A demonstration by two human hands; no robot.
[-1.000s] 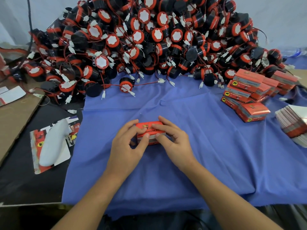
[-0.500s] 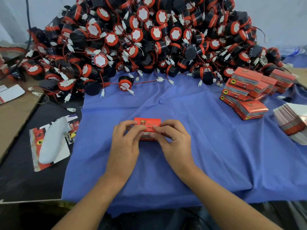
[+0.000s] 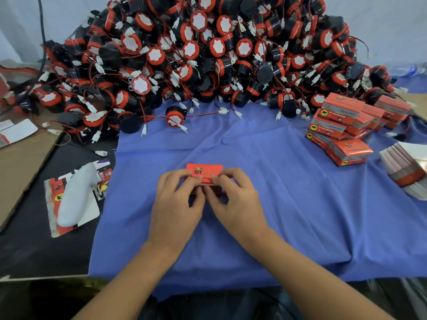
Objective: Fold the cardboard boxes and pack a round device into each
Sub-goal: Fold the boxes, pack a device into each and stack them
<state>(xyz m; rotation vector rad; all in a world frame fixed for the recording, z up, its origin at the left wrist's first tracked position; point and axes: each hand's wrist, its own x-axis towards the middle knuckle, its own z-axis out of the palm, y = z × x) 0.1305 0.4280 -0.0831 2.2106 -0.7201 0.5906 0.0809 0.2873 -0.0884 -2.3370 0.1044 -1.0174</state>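
A small red cardboard box [image 3: 204,172] with "ST" printed on its raised flap sits on the blue cloth [image 3: 265,181] in the middle. My left hand [image 3: 178,199] grips its left end with curled fingers. My right hand [image 3: 235,199] pinches its right end, and both thumbs press along the near edge. The lower part of the box is hidden behind my fingers. A huge heap of round black-and-red devices [image 3: 208,54] with red wires and white plugs fills the far side. One loose device [image 3: 175,117] lies nearest on the cloth.
Several packed red boxes [image 3: 342,128] are stacked at the right. A pile of flat box blanks [image 3: 406,167] lies at the far right edge. A white handheld object [image 3: 74,195] rests on a flat printed card at the left, beside brown cardboard [image 3: 20,162].
The box has turned from lying low under my fingers to standing with its printed flap up and facing me. Both hands shifted slightly toward me, thumbs working along its near edge.
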